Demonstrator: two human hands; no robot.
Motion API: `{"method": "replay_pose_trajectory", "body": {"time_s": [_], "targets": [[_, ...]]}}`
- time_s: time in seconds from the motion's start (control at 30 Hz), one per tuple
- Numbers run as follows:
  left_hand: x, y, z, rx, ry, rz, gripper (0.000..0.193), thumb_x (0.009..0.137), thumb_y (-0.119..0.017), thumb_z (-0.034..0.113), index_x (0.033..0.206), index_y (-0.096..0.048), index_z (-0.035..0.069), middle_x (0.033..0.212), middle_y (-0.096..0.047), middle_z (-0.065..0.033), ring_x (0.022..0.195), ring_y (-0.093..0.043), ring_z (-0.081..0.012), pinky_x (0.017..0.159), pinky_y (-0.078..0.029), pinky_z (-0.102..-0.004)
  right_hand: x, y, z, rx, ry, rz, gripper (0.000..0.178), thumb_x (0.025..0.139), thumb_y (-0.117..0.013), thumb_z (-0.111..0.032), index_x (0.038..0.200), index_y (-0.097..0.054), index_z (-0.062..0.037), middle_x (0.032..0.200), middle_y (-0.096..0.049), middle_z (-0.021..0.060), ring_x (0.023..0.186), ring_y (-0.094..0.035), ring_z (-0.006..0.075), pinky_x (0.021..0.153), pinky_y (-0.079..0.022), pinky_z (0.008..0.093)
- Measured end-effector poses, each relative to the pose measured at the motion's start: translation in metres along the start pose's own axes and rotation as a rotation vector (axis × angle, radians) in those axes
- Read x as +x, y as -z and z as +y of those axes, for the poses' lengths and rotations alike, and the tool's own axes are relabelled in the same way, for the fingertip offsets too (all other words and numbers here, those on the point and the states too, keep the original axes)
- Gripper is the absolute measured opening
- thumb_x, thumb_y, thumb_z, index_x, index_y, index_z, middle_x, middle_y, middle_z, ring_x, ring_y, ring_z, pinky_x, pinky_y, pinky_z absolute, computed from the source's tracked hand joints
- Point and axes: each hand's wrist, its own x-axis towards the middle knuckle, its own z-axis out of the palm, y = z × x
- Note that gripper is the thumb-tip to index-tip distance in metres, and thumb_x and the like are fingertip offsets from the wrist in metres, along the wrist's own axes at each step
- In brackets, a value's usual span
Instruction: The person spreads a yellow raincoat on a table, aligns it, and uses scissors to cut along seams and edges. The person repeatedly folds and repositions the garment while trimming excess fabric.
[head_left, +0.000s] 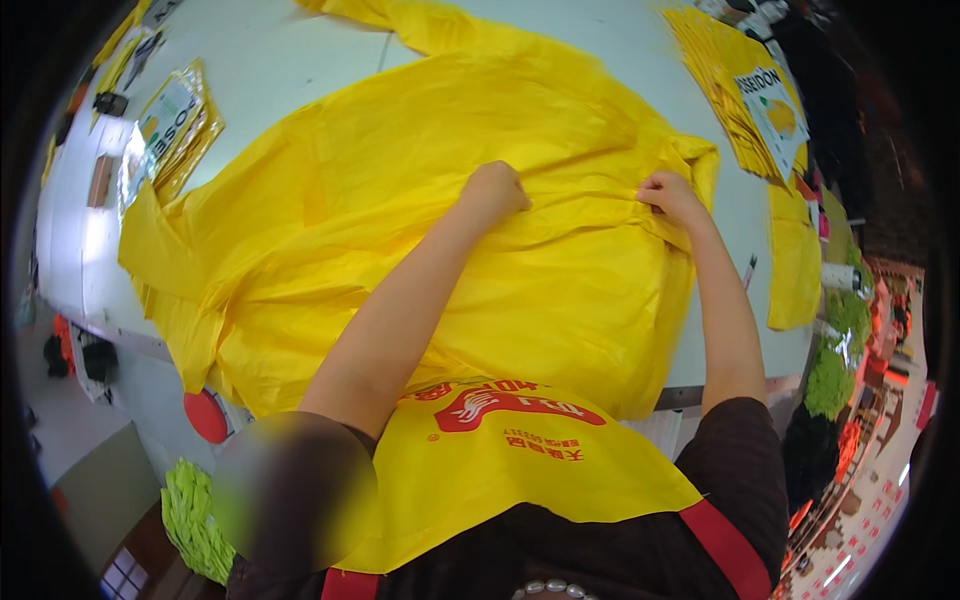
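A large yellow raincoat (420,130), thin and creased, lies spread over the pale table and hangs past its near edge. Near its middle, my left hand (495,190) is closed on the fabric, knuckles up, fingertips partly hidden. My right hand (672,197) pinches a fold toward the right end, thumb against fingers. Gathered creases run through the cloth between both hands. A long sleeve-like part reaches to the far edge, and another bunched part lies at the left.
Stacked yellow packages with printed cards stand at the far right (765,110) and left (180,125). A folded yellow piece (792,260) lies along the right edge, near a pen-like item (750,270). A red disc (205,417) is at lower left. Green bundles (195,510) sit below the table.
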Motion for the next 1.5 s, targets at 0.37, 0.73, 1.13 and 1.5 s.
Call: {"method": "replay_pose_trajectory", "body": {"time_s": [0.37,0.73,1.13,1.5], "targets": [[-0.003,0.003,-0.004,0.016,0.028,-0.033,0.033,0.065,-0.072,0.031,0.089,-0.067,0.01,0.094,-0.065,-0.0109,0.089,-0.062,-0.0272,0.072,-0.051,-0.0377,0.021,0.017,-0.015,-0.154,-0.193,-0.188,0.019,0.074,-0.07,-0.014,0.071,-0.054,-0.0034,0.06,-0.057,0.0084,0.05,-0.055,0.0173,0.045,-0.044,0.0291],[-0.168,0.075,-0.109,0.46,-0.082,0.249,0.019,0.083,-0.053,0.025,0.085,-0.06,0.007,0.086,-0.063,-0.012,0.081,-0.061,-0.0303,0.069,-0.048,-0.0418,-0.064,-0.229,-0.185,-0.323,1.075,0.073,0.027,0.078,-0.062,-0.019,0.099,-0.061,-0.0018,0.099,-0.061,0.0164,0.095,-0.056,0.0312,0.085,-0.044,0.0388],[-0.245,0.141,-0.223,-0.17,0.072,0.377,0.023,0.081,-0.06,0.015,0.096,-0.063,-0.002,0.085,-0.065,-0.0103,0.077,-0.059,-0.0187,0.071,-0.046,-0.0282,-0.042,-0.26,-0.215,-0.235,0.529,-0.42,0.02,0.079,-0.061,-0.016,0.093,-0.063,-0.0014,0.077,-0.063,0.01,0.07,-0.056,0.0182,0.065,-0.045,0.0295],[-0.22,0.144,-0.236,-0.229,0.181,0.421,0.022,0.077,-0.066,0.015,0.091,-0.064,-0.001,0.078,-0.065,-0.0069,0.07,-0.058,-0.0135,0.065,-0.046,-0.026,-0.037,-0.266,-0.222,-0.263,0.419,-0.271,0.019,0.074,-0.065,-0.014,0.087,-0.065,-0.0007,0.073,-0.064,0.0073,0.069,-0.058,0.0148,0.064,-0.046,0.027]]}}
